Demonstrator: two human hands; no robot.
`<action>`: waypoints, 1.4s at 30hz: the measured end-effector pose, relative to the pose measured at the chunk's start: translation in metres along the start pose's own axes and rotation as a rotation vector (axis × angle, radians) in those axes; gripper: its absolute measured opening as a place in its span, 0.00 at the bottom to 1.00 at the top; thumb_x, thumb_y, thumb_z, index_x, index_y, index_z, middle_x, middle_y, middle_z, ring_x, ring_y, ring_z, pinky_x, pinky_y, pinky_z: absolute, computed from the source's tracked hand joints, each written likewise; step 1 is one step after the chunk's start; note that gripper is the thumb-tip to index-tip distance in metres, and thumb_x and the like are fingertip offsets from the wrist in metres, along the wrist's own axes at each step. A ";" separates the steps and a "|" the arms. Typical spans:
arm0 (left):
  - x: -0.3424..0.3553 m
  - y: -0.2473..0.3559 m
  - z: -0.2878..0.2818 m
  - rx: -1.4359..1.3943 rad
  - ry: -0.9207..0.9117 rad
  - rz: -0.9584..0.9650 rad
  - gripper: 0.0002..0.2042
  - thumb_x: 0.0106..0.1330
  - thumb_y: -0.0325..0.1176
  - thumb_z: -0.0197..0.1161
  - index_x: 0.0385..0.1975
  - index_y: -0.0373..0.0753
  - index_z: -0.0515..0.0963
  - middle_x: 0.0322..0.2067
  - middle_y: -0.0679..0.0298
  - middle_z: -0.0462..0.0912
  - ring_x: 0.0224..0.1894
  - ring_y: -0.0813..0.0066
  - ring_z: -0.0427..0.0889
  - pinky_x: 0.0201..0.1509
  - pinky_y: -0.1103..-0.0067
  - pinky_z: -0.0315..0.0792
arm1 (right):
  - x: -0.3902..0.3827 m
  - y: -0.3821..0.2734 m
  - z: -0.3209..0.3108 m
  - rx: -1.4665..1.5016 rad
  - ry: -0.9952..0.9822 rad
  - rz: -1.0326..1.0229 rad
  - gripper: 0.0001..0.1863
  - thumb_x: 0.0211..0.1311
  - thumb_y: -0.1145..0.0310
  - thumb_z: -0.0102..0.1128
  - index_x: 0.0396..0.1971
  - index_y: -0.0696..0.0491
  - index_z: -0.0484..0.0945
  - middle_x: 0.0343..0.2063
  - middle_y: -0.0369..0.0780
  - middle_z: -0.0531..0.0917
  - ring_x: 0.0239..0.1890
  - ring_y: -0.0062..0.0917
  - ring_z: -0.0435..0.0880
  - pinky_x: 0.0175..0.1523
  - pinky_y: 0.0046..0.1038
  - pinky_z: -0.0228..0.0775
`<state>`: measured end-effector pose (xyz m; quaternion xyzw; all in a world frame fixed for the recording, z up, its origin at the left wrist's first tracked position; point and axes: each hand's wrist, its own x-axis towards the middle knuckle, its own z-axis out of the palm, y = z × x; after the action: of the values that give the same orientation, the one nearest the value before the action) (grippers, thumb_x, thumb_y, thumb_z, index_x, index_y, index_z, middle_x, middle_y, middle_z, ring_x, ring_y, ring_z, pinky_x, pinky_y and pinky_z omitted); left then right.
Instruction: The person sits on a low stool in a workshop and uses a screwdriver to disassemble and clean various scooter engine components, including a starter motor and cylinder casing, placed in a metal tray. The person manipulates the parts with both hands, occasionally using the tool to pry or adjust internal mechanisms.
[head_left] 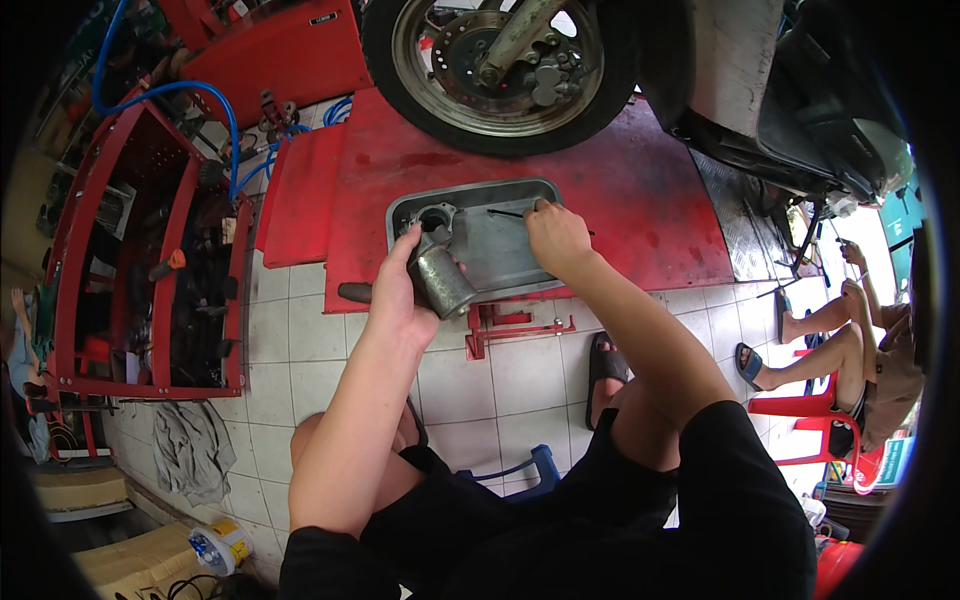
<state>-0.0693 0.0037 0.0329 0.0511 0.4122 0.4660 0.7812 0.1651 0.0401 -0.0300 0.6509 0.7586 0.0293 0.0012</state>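
My left hand [405,300] is wrapped round a dull grey metal cylinder [442,278] with a rounded lower end. At its upper end is a cast collar with a dark round opening. The part is held tilted over the left side of a shallow metal tray [490,263]. Above the tray's right half, my right hand [558,240] is closed in a pinch on a thin black rod-like tool [506,212]. Its tip points left toward the cylinder, apart from it. Most of the tool is hidden by my fingers, so its exact kind does not show.
The tray rests on a red lift platform [660,230] below a scooter's front wheel [500,130]. A dark handle [354,292] juts out by the tray's left. Further left stands a red tool cart [185,270] with a blue hose [232,130]. Another person [865,330] sits at right.
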 end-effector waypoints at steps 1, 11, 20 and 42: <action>0.000 0.001 0.000 0.002 -0.012 0.001 0.14 0.66 0.43 0.63 0.41 0.38 0.74 0.30 0.61 0.77 0.34 0.66 0.78 0.42 0.67 0.78 | -0.001 -0.001 -0.002 -0.008 -0.001 0.000 0.08 0.57 0.72 0.56 0.33 0.56 0.83 0.43 0.45 0.82 0.46 0.36 0.84 0.45 0.34 0.81; 0.000 0.000 0.004 -0.028 0.007 0.010 0.13 0.66 0.41 0.65 0.41 0.39 0.74 0.30 0.60 0.77 0.32 0.66 0.79 0.39 0.67 0.79 | -0.018 0.016 -0.010 -0.058 -0.045 0.019 0.08 0.56 0.72 0.56 0.31 0.54 0.84 0.41 0.44 0.83 0.45 0.36 0.85 0.43 0.35 0.81; 0.002 -0.008 0.007 -0.002 0.033 -0.015 0.14 0.65 0.41 0.65 0.40 0.39 0.74 0.29 0.60 0.77 0.31 0.66 0.79 0.39 0.67 0.78 | -0.037 0.031 -0.018 -0.057 -0.038 0.005 0.07 0.55 0.73 0.56 0.29 0.54 0.84 0.35 0.43 0.84 0.40 0.36 0.86 0.42 0.36 0.80; 0.010 -0.032 0.024 0.096 0.025 -0.051 0.12 0.65 0.41 0.65 0.38 0.39 0.77 0.29 0.61 0.79 0.30 0.66 0.79 0.37 0.66 0.79 | -0.074 0.044 -0.058 -0.129 -0.203 0.017 0.06 0.56 0.72 0.57 0.31 0.53 0.83 0.32 0.42 0.86 0.37 0.35 0.88 0.39 0.35 0.81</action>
<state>-0.0289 0.0004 0.0277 0.0725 0.4450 0.4263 0.7842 0.2171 -0.0293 0.0277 0.6554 0.7457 0.0120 0.1195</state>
